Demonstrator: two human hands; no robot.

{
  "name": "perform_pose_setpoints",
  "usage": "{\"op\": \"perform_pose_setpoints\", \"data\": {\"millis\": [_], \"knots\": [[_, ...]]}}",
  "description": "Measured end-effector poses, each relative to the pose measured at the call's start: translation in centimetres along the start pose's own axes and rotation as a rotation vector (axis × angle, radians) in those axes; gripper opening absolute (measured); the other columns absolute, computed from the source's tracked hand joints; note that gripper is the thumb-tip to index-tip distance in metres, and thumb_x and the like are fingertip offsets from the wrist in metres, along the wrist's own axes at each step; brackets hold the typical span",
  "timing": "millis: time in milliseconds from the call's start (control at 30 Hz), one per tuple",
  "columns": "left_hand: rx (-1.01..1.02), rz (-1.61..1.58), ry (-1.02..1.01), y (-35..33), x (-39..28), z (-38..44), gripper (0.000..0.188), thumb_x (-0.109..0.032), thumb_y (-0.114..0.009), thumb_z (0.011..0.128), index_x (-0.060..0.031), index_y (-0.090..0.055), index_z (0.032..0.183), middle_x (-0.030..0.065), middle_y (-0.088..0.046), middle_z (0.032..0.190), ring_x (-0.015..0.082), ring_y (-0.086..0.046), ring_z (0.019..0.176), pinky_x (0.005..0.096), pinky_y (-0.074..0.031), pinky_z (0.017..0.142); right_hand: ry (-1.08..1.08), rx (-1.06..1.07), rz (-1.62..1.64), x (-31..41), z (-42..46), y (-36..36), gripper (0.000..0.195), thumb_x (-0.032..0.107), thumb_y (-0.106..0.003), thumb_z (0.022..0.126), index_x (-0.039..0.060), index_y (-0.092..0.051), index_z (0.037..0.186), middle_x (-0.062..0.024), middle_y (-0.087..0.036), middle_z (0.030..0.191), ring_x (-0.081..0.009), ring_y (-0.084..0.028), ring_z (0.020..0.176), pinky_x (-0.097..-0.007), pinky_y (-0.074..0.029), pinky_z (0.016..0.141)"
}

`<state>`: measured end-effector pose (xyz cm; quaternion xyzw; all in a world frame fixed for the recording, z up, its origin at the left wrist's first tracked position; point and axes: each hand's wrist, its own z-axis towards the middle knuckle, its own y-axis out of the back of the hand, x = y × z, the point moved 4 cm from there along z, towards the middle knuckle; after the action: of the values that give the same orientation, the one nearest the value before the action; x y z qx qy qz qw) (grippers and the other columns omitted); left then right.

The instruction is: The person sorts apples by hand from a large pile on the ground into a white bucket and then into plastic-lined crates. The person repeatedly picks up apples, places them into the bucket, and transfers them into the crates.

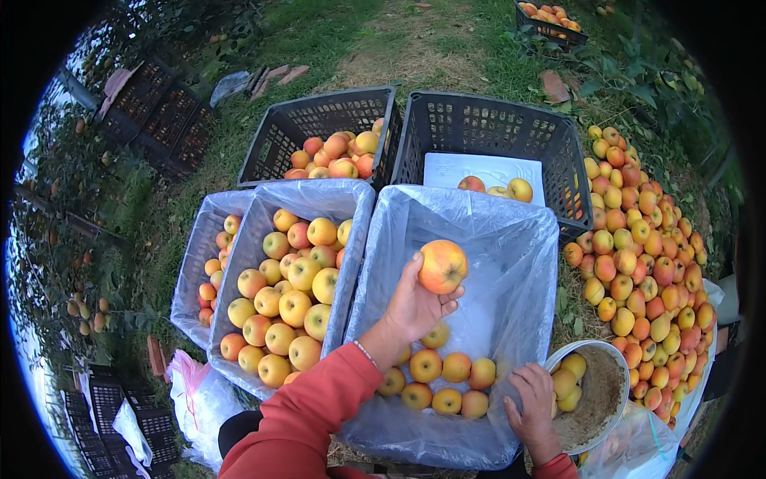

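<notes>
My left hand (422, 305) holds a red-and-yellow apple (443, 266) above a crate lined with clear plastic film (452, 440). Several apples (456, 367) lie on the near part of that crate's bottom. My right hand (531, 407) is at the same crate's right rim, thumb apart from the fingers, with no apple visible in it. Right beside it, a tilted white bucket (604, 395) contains a few yellow apples (565, 383). To the left stands another lined crate (353, 239) holding many yellow-red apples (295, 308).
A third lined crate (197, 263) stands farther left. Behind are two black plastic crates (317, 108) (491, 120), both with apples. A large apple heap (646, 269) covers the ground at right. Plastic bags (203, 413) lie at lower left; stacked crates (155, 114) stand at upper left.
</notes>
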<state>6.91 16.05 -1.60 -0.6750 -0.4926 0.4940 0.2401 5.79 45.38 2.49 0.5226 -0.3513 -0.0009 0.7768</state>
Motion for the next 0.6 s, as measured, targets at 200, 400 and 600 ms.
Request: {"op": "perform_pose_setpoints", "data": {"millis": [200, 400, 600], "knots": [[-0.1, 0.29, -0.286, 2.1, -9.0, -1.9, 0.07, -0.045, -0.071, 0.089, -0.0112, -0.043, 0.143, 0.0087, -0.057, 0.13, 0.0218, -0.06, 0.113, 0.0326, -0.051, 0.089, -0.012, 0.095, -0.137, 0.3, 0.5, -2.1, 0.044, 0.016, -0.078, 0.073, 0.0074, -0.065, 0.114, -0.0097, -0.06, 0.118, -0.0342, -0.053, 0.118, -0.0512, -0.037, 0.105], [-0.193, 0.839, -0.571, 3.8, -12.6, -4.0, 0.093, -0.016, -0.082, 0.078, -0.0065, -0.028, 0.152, 0.013, -0.042, 0.141, 0.0219, -0.047, 0.131, 0.0371, -0.042, 0.11, -0.034, 0.084, -0.116, 0.6, 1.2, -2.1, 0.04, 0.008, -0.075, 0.069, 0.0047, -0.067, 0.107, -0.0115, -0.063, 0.113, -0.0362, -0.054, 0.116, -0.0514, -0.038, 0.104], [-0.3, 1.134, -0.676, 6.4, -17.8, -5.6, 0.089, -0.022, -0.085, 0.073, -0.0056, -0.036, 0.145, 0.0147, -0.048, 0.136, 0.0236, -0.051, 0.127, 0.0373, -0.045, 0.107, -0.049, 0.102, -0.103, 0.4, 1.2, -2.3, 0.036, 0.006, -0.073, 0.071, 0.005, -0.067, 0.106, -0.0121, -0.063, 0.113, -0.0368, -0.054, 0.114, -0.0509, -0.038, 0.103]]}}
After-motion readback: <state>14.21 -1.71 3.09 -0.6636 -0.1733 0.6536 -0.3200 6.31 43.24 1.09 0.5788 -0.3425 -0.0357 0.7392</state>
